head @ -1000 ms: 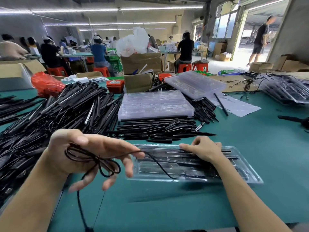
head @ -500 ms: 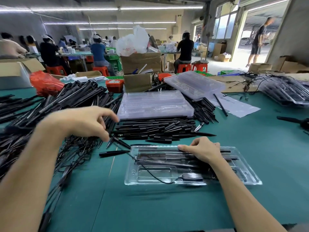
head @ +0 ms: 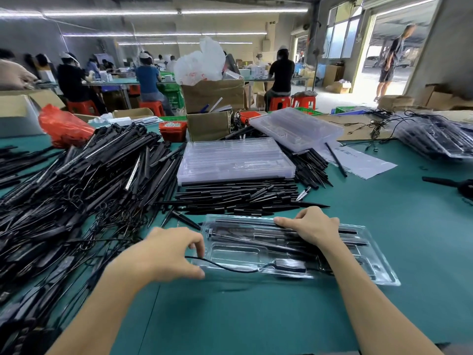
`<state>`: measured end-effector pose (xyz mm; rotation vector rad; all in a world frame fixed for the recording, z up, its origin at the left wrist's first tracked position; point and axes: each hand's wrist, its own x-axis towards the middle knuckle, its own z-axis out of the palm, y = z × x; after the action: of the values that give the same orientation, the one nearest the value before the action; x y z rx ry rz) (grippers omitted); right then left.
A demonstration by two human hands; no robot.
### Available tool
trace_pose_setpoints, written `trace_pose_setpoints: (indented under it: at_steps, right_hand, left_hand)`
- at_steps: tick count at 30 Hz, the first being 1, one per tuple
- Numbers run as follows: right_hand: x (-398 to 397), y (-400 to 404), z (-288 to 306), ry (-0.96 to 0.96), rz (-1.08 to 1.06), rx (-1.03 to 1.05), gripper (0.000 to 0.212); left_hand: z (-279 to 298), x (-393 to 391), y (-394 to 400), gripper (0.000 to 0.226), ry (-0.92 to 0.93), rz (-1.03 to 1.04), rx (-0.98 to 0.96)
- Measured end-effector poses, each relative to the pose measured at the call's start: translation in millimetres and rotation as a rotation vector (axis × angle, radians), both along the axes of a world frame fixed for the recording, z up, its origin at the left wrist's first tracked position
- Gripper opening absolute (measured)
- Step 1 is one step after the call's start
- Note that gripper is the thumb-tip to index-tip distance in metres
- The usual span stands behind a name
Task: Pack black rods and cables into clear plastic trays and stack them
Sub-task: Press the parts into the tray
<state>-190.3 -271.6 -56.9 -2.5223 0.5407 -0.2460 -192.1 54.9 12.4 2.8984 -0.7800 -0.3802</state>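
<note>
1. The tray (head: 378, 267) under the hands is thin clear plastic, glossy, with moulded ridges that catch the light.
2. The rods (head: 243, 194) piled behind it look like matt black plastic; a few in the left heap (head: 84, 180) carry pale, shinier strips.
3. The cable (head: 225, 267) over the tray's edge has a smooth black sheath with a slight sheen.
4. The table cover (head: 256, 316) is matt green and smooth.
5. The stacked trays (head: 235, 160) are clear, glossy, slightly milky plastic.
6. The boxes (head: 212, 94) are brown matt cardboard.
7. The red bag (head: 65, 126) is thin, crinkled, shiny plastic film.
8. The sheet (head: 363, 163) is flat white paper.
</note>
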Motion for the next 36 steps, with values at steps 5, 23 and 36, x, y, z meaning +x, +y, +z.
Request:
trace_pose_setpoints:
  at_steps: [5, 23, 36]
  right_hand:
    - [1.3, -2.3, 2.3, 0.041, -0.007, 0.000, 0.075]
    - [3.1, -8.5, 1.9, 0.077, -0.012, 0.034, 0.077]
    - [1.2, -6.1, 15.0, -0.010, -0.138, 0.170, 0.074]
  left_hand:
    - [-8.2, -0.9, 10.8, 0.025, 0.180, 0.016, -0.252]
    - [-36.5, 33.0, 18.9, 0.026, -0.104, 0.242, -0.657]
    - [-48.3, -18.3, -41.8, 0.065, 0.604, 0.572, -1.030]
